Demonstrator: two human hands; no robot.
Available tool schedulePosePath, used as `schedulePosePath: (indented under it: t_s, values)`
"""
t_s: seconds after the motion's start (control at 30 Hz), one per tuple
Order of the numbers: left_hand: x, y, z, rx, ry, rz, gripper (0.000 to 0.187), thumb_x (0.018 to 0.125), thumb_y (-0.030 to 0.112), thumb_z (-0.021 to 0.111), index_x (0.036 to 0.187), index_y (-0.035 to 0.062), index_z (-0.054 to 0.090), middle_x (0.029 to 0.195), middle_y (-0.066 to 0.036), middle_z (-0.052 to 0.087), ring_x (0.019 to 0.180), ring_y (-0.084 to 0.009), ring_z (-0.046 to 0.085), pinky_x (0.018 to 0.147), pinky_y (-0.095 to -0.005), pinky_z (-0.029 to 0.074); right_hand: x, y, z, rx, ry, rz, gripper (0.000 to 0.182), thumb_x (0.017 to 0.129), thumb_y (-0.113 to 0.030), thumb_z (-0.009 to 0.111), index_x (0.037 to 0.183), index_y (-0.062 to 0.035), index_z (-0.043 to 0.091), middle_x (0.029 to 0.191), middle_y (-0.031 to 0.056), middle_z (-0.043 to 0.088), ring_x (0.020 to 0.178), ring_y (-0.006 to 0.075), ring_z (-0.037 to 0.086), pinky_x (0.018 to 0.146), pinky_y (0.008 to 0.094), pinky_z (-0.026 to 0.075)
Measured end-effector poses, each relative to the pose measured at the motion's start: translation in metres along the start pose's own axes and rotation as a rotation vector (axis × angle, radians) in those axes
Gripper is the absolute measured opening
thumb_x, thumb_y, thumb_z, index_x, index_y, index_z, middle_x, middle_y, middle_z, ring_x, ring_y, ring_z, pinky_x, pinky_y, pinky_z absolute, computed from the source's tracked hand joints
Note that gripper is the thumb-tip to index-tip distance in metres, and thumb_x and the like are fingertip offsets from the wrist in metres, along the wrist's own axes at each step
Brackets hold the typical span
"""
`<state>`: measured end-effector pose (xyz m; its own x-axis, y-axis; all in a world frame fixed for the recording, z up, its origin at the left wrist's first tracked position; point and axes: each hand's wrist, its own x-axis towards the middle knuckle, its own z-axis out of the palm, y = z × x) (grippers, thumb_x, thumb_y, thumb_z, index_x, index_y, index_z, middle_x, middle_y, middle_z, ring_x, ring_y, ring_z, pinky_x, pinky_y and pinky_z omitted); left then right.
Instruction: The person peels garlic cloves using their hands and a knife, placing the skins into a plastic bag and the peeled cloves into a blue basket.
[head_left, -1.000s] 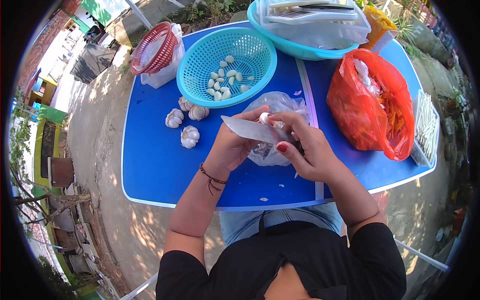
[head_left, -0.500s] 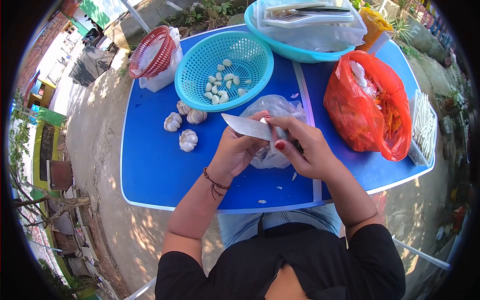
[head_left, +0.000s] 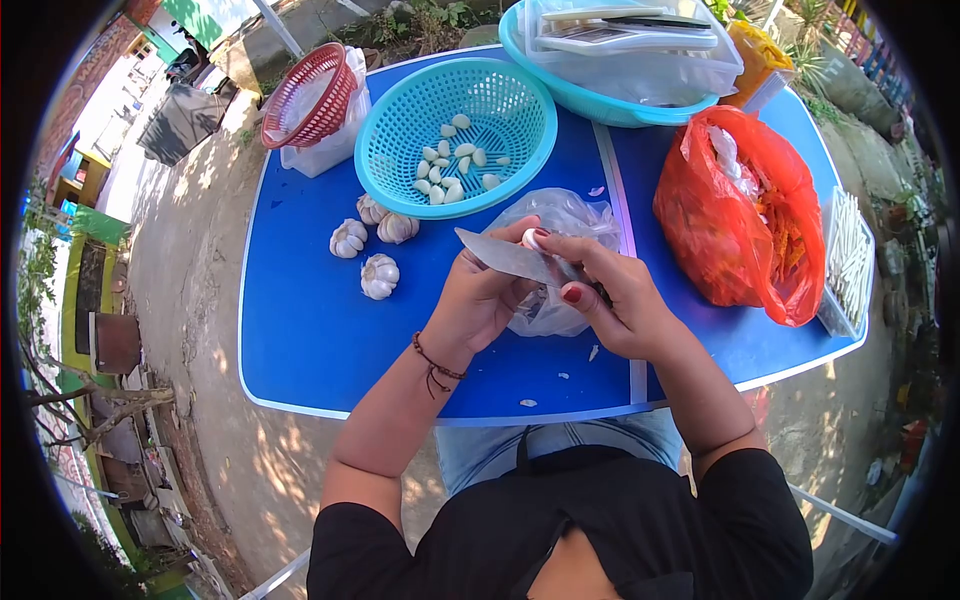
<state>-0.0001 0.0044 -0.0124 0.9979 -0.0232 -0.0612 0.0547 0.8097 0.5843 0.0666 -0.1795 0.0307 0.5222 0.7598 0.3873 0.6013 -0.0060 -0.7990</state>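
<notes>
In my right hand (head_left: 615,295) is a knife (head_left: 510,257), its broad blade pointing left across the fingers of my left hand (head_left: 478,300). My left fingers close round a white garlic clove (head_left: 533,239), and my right fingers touch it too. Below both hands lies a clear plastic bag (head_left: 548,318). Several peeled cloves (head_left: 453,190) rest in a turquoise basket (head_left: 370,130) beyond my hands. Whole garlic bulbs (head_left: 380,276) sit on the blue table (head_left: 310,340) to the left of my left hand.
At the back left stands a red basket (head_left: 325,122) in a white container. A turquoise basin (head_left: 620,108) holds plastic boxes and a scale at the back. On the right are a red plastic bag (head_left: 690,240) and a box of white sticks (head_left: 848,260).
The view has shifted slightly. More of the clove shows between my fingers, and the knife blade tilts a little differently. Both hands keep their hold.
</notes>
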Motion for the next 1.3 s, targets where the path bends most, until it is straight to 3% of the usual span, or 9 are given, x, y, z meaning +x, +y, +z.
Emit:
schedulePosePath:
  t_s: [0.2,0.37,0.47,0.63,0.8,1.13,1.3]
  values:
    - [0.002,-0.002,0.003,-0.025,0.026,-0.007,0.038,0.088,0.003,0.061,0.125,0.002,0.053,0.112,-0.009,0.061,0.094,-0.0134,0.064,0.079,-0.0217,0.056,0.0,0.007,0.006,-0.005,0.069,-0.027,0.038,0.088,-0.011,0.059,0.126,-0.0048,0.053,0.103,0.0154,0.064,0.083,0.0301,0.064,0.072,0.0342,0.05]
    - [0.002,-0.006,0.006,0.013,0.071,0.021,0.039,0.088,0.004,0.062,0.126,0.0016,0.052,0.108,-0.008,0.062,0.088,-0.0125,0.064,0.077,-0.0219,0.056,-0.001,0.0,0.01,-0.126,0.107,0.056,0.033,0.088,-0.011,0.059,0.12,-0.0037,0.056,0.098,0.0149,0.064,0.082,0.0299,0.064,0.07,0.0363,0.05]
    - [0.001,-0.006,0.007,0.069,0.1,0.054,0.038,0.088,0.005,0.063,0.124,0.0017,0.053,0.105,-0.008,0.063,0.087,-0.0125,0.065,0.076,-0.0224,0.056,0.0,0.003,0.012,-0.107,0.173,-0.013,0.03,0.089,-0.01,0.058,0.119,-0.0036,0.057,0.093,0.0149,0.063,0.079,0.0281,0.063,0.069,0.0343,0.049]
    - [0.001,-0.007,0.01,0.142,0.064,0.095,0.034,0.086,0.004,0.066,0.118,0.0023,0.058,0.102,-0.01,0.064,0.088,-0.0131,0.065,0.077,-0.024,0.056,0.001,0.001,0.008,0.27,0.159,0.224,0.027,0.095,-0.013,0.052,0.119,-0.0015,0.057,0.084,0.0089,0.061,0.072,0.0156,0.058,0.066,0.0273,0.046]
    - [-0.002,-0.001,0.013,0.117,-0.045,0.046,0.036,0.087,0.003,0.063,0.122,0.0001,0.055,0.104,-0.012,0.064,0.089,-0.0143,0.065,0.078,-0.0252,0.056,0.001,0.001,0.004,0.341,0.236,0.275,0.027,0.097,-0.016,0.049,0.118,0.0002,0.056,0.079,0.0048,0.058,0.071,0.0085,0.052,0.065,0.0243,0.044]
    - [-0.003,0.004,0.015,0.136,-0.092,0.055,0.041,0.09,0.003,0.059,0.129,-0.0013,0.05,0.11,-0.016,0.063,0.09,-0.0156,0.065,0.08,-0.026,0.055,0.0,0.007,0.002,0.33,0.344,0.353,0.028,0.098,-0.018,0.049,0.118,0.0005,0.056,0.073,0.0029,0.056,0.068,0.0073,0.05,0.061,0.0229,0.042]
    - [-0.004,0.006,0.021,0.269,-0.053,0.182,0.044,0.088,0.005,0.063,0.129,-0.002,0.049,0.113,-0.016,0.063,0.093,-0.0155,0.064,0.083,-0.0264,0.054,0.001,0.009,-0.001,0.303,0.302,0.382,0.03,0.097,-0.022,0.05,0.117,0.0007,0.056,0.074,0.0051,0.056,0.068,0.0096,0.052,0.063,0.0254,0.044]
